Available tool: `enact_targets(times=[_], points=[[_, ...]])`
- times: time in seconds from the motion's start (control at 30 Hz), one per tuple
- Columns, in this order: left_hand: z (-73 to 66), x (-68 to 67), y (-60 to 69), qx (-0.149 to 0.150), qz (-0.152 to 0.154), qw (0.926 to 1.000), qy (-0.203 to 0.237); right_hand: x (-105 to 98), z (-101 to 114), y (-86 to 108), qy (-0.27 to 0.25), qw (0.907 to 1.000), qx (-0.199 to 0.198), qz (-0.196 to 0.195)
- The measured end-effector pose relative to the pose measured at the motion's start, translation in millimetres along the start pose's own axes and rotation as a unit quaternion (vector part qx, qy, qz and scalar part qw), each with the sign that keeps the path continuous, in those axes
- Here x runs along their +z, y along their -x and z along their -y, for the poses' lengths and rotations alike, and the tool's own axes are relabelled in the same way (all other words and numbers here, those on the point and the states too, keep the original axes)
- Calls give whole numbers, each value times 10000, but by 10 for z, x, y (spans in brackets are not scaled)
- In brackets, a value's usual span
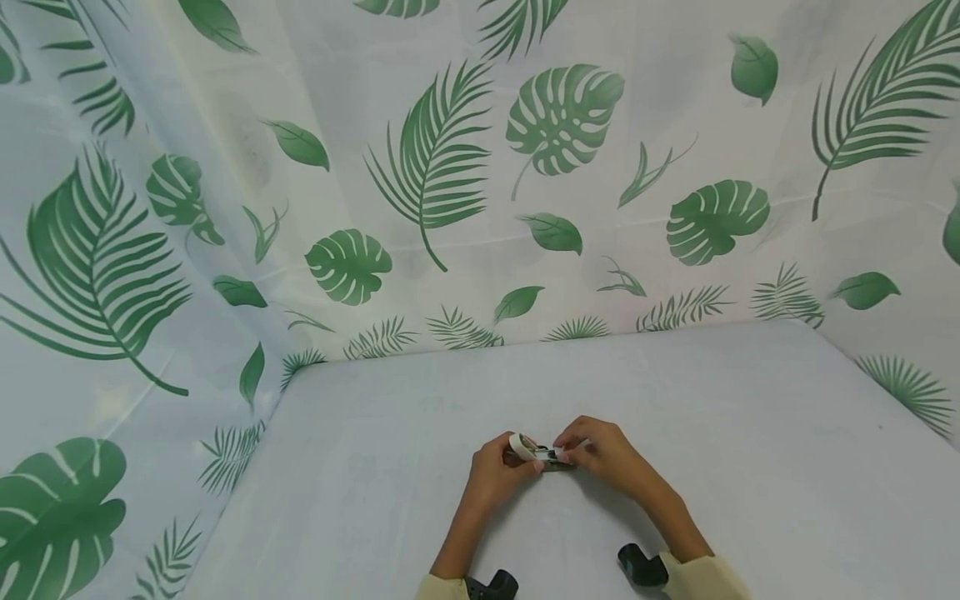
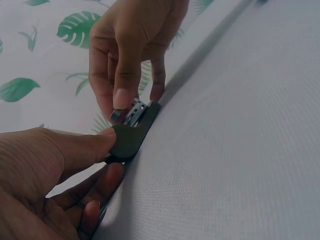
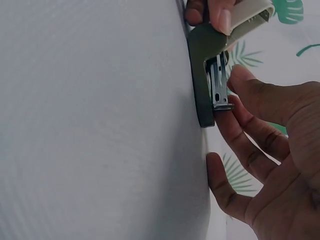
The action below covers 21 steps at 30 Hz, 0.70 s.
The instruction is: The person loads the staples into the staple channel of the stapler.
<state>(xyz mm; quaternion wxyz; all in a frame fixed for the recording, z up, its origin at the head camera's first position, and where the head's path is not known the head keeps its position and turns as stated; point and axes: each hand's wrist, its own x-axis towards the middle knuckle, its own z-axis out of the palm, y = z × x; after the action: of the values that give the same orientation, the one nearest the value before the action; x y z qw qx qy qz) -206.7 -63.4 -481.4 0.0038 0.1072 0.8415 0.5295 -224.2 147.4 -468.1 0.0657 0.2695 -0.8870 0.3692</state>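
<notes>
An opened stapler [image 1: 557, 467] with a dark green base and a cream top cover [image 3: 252, 15] is held low at the white table surface. My left hand [image 1: 491, 475] grips it at the rounded hinge end, thumb on the side of the green base [image 2: 125, 142]. Its metal magazine [image 3: 218, 82] lies exposed between base and raised cover. At the magazine, my right hand [image 1: 603, 450] pinches a small grey strip of staples [image 2: 116, 116] between thumb and fingers. The right fingertips [image 3: 225, 117] are close by the magazine's front end; the strip is mostly hidden by the fingers.
The white table [image 1: 360, 467] spreads around both hands. A leaf-printed cloth [image 1: 465, 183] hangs behind it and at the sides. Black wrist devices [image 1: 642, 567] sit at both cream sleeves [image 1: 705, 577].
</notes>
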Motion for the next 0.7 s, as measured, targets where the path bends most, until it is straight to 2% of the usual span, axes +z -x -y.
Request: enact_targets(times=[0.7], points=[[12, 4, -1, 44, -13, 10000, -2, 65, 53, -20, 364, 9993, -83, -97]])
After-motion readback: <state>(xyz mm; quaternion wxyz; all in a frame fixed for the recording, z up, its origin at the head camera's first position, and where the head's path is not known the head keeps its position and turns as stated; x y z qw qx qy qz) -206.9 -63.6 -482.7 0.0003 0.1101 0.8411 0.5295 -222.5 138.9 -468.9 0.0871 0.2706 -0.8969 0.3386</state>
